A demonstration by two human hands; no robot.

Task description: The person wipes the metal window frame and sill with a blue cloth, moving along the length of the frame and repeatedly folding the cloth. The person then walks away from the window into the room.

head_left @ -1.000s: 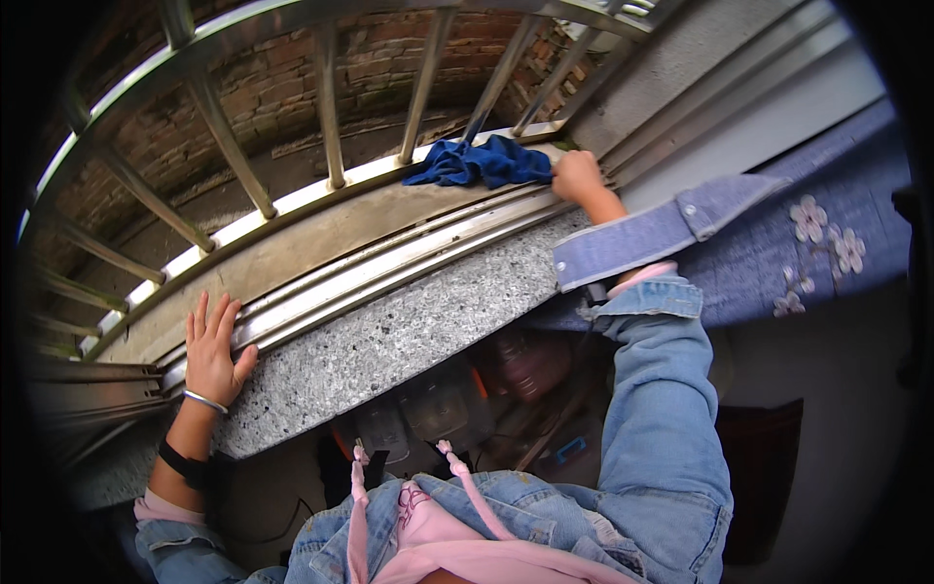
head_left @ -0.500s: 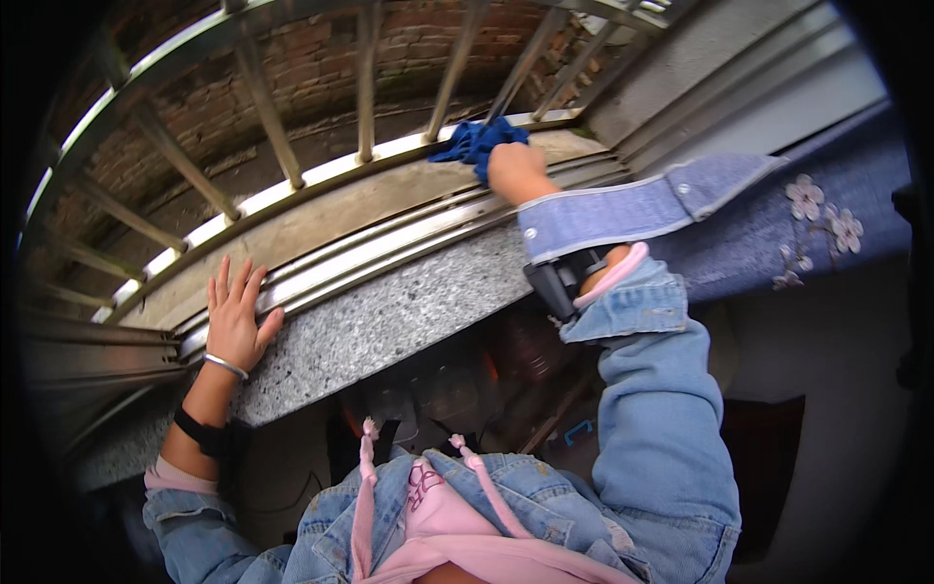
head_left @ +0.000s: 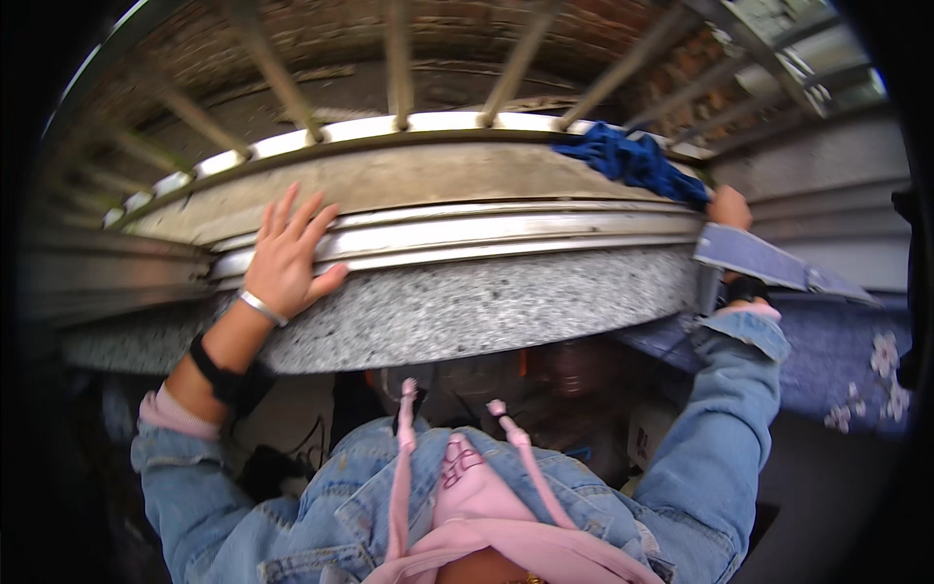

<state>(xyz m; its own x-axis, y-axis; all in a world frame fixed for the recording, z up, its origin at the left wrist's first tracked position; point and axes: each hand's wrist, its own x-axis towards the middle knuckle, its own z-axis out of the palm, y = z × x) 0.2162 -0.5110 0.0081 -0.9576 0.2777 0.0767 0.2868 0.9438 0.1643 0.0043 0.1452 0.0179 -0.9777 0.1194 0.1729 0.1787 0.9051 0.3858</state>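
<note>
Gripped in my right hand (head_left: 730,208) is a dark blue cloth (head_left: 637,165), which trails left over the outer sill near the foot of the bars. That hand is closed, at the right end of the window opening. My left hand (head_left: 292,255) rests with spread fingers on the metal window track (head_left: 467,231), holding nothing. Beyond the track lies the dusty concrete sill (head_left: 438,175). Nearer to me is the speckled grey stone ledge (head_left: 486,302).
Metal window bars (head_left: 399,68) rise behind the sill, with a brick wall (head_left: 341,39) beyond them. A blue flowered curtain (head_left: 817,350) hangs at the right. Under the ledge, several things stand in shadow, too dark to name.
My right hand has moved right with the cloth, to the end of the track. The view has turned and shifted. My left hand stays spread by the track.
</note>
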